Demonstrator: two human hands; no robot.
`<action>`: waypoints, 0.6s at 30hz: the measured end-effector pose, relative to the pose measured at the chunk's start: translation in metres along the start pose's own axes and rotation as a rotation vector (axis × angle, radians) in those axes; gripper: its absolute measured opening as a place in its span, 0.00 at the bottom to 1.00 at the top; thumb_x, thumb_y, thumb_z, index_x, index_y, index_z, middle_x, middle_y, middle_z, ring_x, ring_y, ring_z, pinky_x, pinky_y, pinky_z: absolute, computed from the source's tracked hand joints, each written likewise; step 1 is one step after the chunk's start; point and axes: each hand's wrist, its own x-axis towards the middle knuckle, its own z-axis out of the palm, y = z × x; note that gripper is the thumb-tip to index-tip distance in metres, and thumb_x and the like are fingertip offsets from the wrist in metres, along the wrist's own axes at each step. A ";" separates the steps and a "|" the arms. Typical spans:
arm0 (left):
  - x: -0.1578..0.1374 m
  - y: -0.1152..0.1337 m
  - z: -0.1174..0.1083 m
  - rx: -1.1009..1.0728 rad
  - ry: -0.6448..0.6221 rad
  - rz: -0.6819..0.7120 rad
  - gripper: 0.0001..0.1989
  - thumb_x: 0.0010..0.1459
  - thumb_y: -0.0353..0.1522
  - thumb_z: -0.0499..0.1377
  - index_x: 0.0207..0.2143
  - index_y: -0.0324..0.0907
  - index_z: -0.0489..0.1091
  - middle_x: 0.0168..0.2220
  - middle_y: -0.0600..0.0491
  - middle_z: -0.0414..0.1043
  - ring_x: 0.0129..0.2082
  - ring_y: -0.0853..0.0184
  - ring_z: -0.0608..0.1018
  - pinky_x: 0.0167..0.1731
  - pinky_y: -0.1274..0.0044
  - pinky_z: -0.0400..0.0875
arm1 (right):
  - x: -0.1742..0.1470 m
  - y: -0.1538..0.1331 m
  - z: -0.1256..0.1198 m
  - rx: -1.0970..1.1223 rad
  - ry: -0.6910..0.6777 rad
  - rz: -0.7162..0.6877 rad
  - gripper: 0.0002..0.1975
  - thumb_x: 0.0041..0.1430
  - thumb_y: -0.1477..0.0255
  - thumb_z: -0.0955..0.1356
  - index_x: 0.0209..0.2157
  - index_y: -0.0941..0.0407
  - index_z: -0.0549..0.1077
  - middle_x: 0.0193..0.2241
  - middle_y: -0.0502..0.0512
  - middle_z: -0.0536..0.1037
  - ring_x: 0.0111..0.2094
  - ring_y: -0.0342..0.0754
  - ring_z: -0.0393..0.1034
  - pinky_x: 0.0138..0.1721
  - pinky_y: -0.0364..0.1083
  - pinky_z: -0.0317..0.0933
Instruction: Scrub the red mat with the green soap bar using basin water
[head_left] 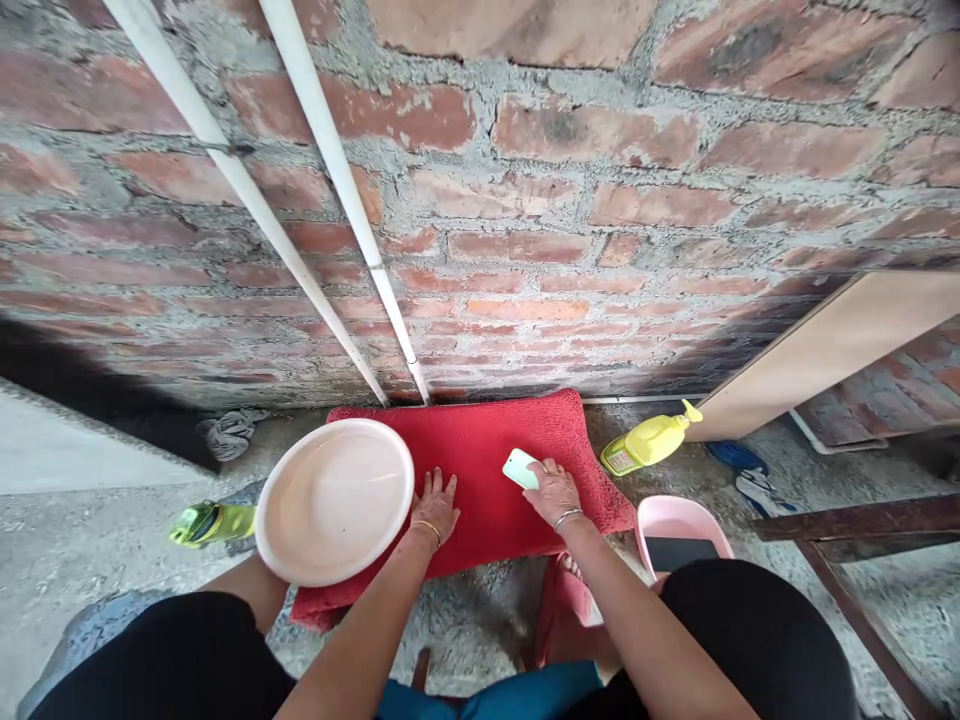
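Bar (519, 467), pale green: on red cloth (474, 525), right of basin (337, 492) | right hand (556, 492): pinching near end of bar | left hand (436, 508): spread flat on cloth, just beside basin | risk: slipping of bar through loosened pinch; possible tipping of basin, jutting past cloth edge, after nudge from left forearm (379, 620)

A small pale green, round-cornered bar (519, 468) sits slanted on a spread red towel (480, 510), nearer its right edge than its left.
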 end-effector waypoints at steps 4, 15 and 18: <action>-0.045 -0.003 0.013 0.051 -0.139 -0.004 0.36 0.55 0.34 0.52 0.65 0.51 0.43 0.68 0.47 0.34 0.67 0.52 0.43 0.56 0.51 0.54 | -0.006 0.030 -0.006 -0.014 -0.067 0.144 0.26 0.49 0.66 0.68 0.52 0.48 0.67 0.48 0.56 0.67 0.45 0.51 0.64 0.45 0.47 0.55; -0.078 -0.007 0.005 -0.011 -0.285 -0.069 0.33 0.56 0.33 0.51 0.64 0.52 0.47 0.69 0.49 0.33 0.66 0.54 0.46 0.57 0.55 0.55 | -0.029 0.028 -0.014 0.039 -0.064 0.139 0.25 0.50 0.63 0.67 0.51 0.52 0.68 0.45 0.58 0.68 0.44 0.51 0.65 0.45 0.47 0.55; -0.088 -0.010 0.005 0.006 -0.333 -0.084 0.33 0.56 0.32 0.51 0.63 0.52 0.48 0.69 0.48 0.34 0.66 0.52 0.49 0.57 0.55 0.55 | -0.039 -0.045 0.008 0.001 -0.132 -0.160 0.24 0.47 0.66 0.68 0.49 0.51 0.69 0.45 0.56 0.68 0.43 0.51 0.64 0.44 0.47 0.54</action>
